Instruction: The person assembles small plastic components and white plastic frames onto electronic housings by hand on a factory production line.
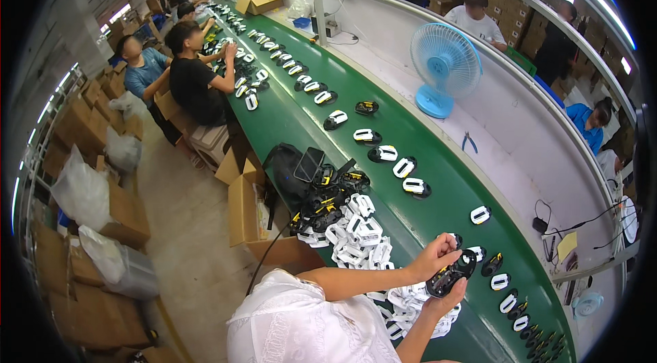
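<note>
Both my hands are on a glossy black oval plastic housing (450, 277) over the green belt. My right hand (443, 302) grips its lower end from below. Bent over its upper end are the fingers of my left hand (435, 258); their tips are partly hidden. Left of my hands lie piles of white oval frames (359, 236), some under my forearm. Just past the housing sit a black-and-white assembled unit (476, 253) and a black unit with yellow parts (492, 264).
The green conveyor belt (301, 132) carries rows of similar units. A pile of black-and-yellow parts (328, 202) lies left, beside a phone (309, 164). A blue fan (445, 65) and pliers (469, 143) are on the ledge. Co-workers (195, 82) work farther up; cardboard boxes (243, 209) stand by the belt.
</note>
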Tool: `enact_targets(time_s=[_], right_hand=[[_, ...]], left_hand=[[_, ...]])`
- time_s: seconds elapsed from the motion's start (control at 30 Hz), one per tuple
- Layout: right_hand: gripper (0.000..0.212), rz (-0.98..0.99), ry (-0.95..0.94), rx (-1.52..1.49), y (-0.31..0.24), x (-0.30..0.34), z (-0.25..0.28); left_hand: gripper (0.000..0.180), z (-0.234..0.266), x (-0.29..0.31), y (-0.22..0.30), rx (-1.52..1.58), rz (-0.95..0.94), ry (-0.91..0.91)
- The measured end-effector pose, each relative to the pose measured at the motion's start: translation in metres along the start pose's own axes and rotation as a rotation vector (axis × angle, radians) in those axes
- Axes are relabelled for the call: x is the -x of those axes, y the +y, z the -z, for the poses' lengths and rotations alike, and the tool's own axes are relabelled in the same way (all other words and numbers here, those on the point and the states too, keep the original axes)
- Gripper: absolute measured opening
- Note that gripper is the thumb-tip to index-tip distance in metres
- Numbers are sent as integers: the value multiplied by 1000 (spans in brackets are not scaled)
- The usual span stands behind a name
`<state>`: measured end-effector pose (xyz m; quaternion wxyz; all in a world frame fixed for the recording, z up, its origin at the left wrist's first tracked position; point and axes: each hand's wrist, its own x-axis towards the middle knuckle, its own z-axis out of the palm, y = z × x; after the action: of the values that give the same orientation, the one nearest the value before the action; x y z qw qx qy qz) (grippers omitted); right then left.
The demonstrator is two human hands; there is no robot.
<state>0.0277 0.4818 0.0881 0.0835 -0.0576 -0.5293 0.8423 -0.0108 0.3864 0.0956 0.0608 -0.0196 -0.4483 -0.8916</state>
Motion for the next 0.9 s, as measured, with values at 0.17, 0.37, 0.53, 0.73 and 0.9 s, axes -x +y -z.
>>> enact_targets(time_s=[0.17,0.37,0.53,0.73,0.9], right_hand=[[45,-115,11,-8,7,-5,17],[44,-101,72,78,-2,-6,7],[42,-157,65,54,2,3,5],[38,-209,245,212,13,-2,20],[27,-69,-56,406,3,-14,-3]], left_hand=[[17,7,-3,-8,-109,10,-76],[19,3,6,-9,-163,-11,-21],[23,6,12,0,-338,-45,-1],[21,-1,8,18,-621,23,17],[23,16,-3,25,-1080,-328,-37]])
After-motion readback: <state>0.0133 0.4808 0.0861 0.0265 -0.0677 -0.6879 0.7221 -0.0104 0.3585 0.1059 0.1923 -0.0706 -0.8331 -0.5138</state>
